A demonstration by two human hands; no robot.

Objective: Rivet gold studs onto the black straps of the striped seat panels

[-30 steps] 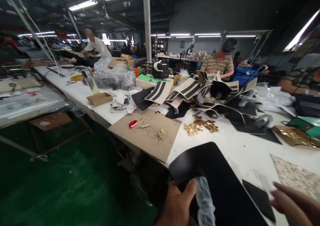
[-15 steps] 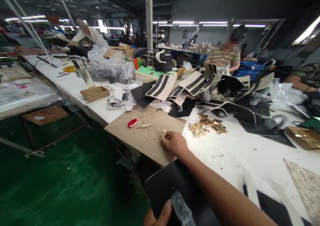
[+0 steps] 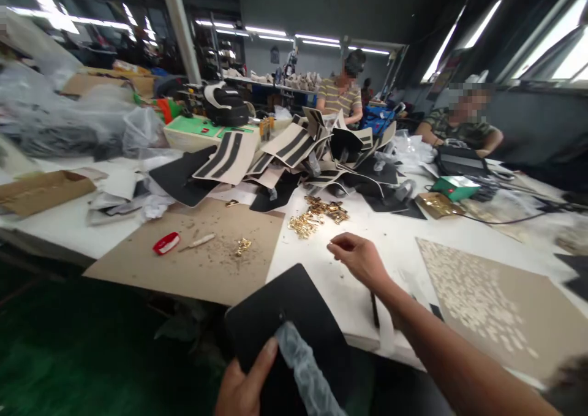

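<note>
My left hand grips a black flat panel at the near edge of the table, its thumb on top. A clear plastic-wrapped strip hangs from the panel's small hole. Above the white tabletop, my right hand is closed in a pinch; what sits between its fingertips is too small to make out. Nearest to it lies a pile of gold metal fittings with gold rings beside it. Several gold pieces rest on a brown board.
On the brown board lie a red object and a thin pale-handled tool. Black and beige panels are heaped behind. A board of small pale pieces is at right. Two people work across the table.
The view has turned to the right. My right hand has left the gold pieces on the brown board and moved right, over the white tabletop. My left hand still holds the panel.
</note>
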